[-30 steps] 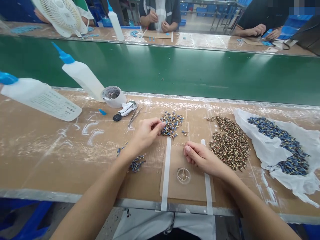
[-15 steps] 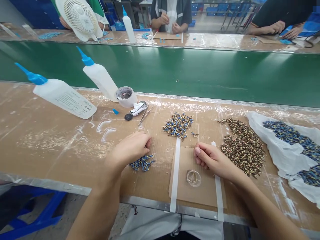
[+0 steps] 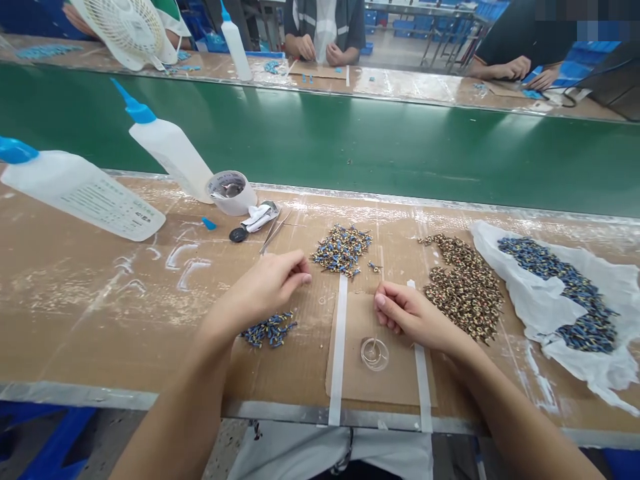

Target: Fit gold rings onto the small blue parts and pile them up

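My left hand (image 3: pixel 270 287) hovers with its fingers pinched together, just above a small heap of blue parts (image 3: pixel 267 330) and left of a larger blue and gold pile (image 3: pixel 343 248). What the fingertips hold is too small to make out. My right hand (image 3: pixel 407 313) rests curled on a taped cardboard square (image 3: pixel 380 380), fingers closed, beside a small clear dish (image 3: pixel 374 353). A pile of gold ring parts (image 3: pixel 465 287) lies just right of that hand.
Two white glue bottles with blue nozzles (image 3: pixel 80 190) (image 3: pixel 167 153), a tape roll (image 3: pixel 230 192) and tweezers (image 3: pixel 273 232) lie at the left. A white plastic sheet with blue parts (image 3: pixel 565 293) is at the right. Behind runs a green conveyor belt (image 3: pixel 350 140); other people work across it.
My left hand went from the blue and gold pile down to the small heap, then lifted slightly back toward the pile. The right hand stayed on the cardboard.
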A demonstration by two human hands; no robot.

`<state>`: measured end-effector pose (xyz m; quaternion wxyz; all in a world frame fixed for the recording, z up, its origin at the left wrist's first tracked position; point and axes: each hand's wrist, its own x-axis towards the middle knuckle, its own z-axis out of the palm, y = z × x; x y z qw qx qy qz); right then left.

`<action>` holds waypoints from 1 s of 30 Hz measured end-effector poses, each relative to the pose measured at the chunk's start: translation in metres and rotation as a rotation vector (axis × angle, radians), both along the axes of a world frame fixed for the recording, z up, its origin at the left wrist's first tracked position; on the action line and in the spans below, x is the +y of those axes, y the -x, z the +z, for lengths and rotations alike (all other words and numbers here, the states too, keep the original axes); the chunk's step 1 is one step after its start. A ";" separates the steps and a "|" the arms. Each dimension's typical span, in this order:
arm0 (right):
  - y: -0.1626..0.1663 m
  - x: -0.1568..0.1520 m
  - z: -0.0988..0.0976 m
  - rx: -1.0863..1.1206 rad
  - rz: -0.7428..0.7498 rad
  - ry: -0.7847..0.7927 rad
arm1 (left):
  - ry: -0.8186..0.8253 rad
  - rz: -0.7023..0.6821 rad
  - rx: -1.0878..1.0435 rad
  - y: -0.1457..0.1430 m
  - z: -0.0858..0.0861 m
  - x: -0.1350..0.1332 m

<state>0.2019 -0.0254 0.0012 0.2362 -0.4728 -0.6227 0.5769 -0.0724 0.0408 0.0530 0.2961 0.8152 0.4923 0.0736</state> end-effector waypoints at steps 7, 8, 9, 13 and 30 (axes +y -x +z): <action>-0.009 -0.002 0.014 0.046 0.194 0.035 | 0.111 -0.071 -0.142 -0.032 -0.018 -0.008; -0.010 -0.003 0.015 0.054 0.231 0.047 | 0.113 -0.069 -0.158 -0.034 -0.020 -0.008; -0.010 -0.003 0.017 0.059 0.263 0.057 | 0.118 -0.067 -0.173 -0.035 -0.022 -0.008; -0.009 -0.004 0.016 0.054 0.293 0.070 | 0.148 -0.076 -0.174 -0.043 -0.028 -0.010; -0.005 -0.005 0.020 0.019 0.342 -0.299 | 0.278 -0.093 -0.386 -0.067 -0.040 -0.023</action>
